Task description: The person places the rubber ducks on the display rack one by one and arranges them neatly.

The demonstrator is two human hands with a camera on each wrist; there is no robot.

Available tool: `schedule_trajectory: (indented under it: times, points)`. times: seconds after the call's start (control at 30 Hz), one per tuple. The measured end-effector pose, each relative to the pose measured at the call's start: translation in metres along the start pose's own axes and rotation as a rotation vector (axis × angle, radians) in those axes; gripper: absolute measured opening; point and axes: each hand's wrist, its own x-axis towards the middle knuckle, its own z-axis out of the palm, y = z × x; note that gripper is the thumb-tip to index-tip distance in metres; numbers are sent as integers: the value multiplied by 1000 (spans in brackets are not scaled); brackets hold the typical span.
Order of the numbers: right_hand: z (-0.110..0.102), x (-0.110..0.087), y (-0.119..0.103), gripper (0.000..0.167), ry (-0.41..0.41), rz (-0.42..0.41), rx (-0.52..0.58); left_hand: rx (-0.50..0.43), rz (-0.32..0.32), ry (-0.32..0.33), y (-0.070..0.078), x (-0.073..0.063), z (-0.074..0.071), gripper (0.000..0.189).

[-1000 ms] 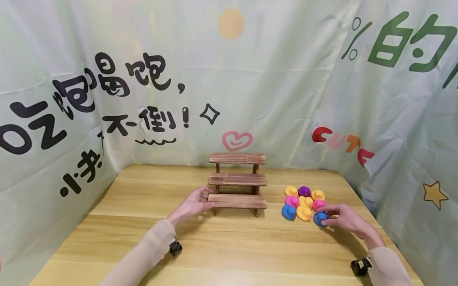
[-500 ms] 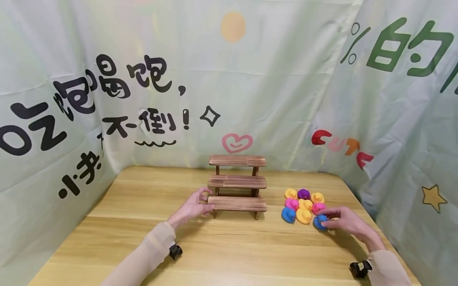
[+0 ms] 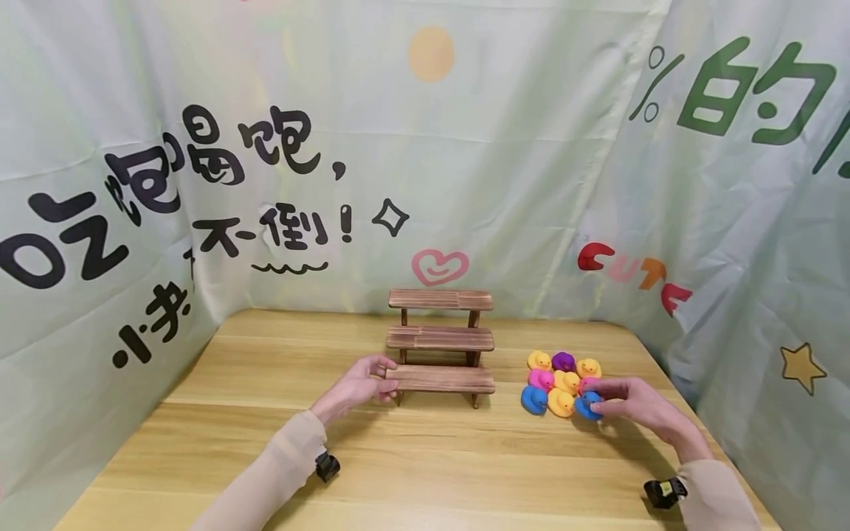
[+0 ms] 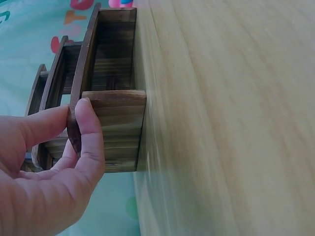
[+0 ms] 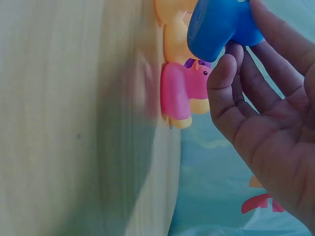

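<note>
At the lower right of the head view, I have the right hand pinching the blue duck between thumb and fingers, just beside a yellow duck. Near the centre, the left hand pinches the left end of the wooden stand's lowest step. I'd want a light squeeze, fingertips clear of neighbouring ducks, and the left grip steady enough that the stand shouldn't skid.

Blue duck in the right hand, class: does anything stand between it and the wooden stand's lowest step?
Yes: the front yellow duck, then the other blue duck, sit directly between the held duck and lowest step.
</note>
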Motion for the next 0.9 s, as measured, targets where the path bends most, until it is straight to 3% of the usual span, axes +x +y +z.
schedule_trajectory:
  times: [0.53,0.73,0.9]
  points:
    - [7,11,-27,48,26,-63,-22,-21,-11,-11,-1,1,-1,38]
    - [13,16,-42,52,21,-82,50,-50,-10,16,-4,1,0,39]
    - [19,23,-53,49,26,-139,33,-62,-9,34,-5,2,1,37]
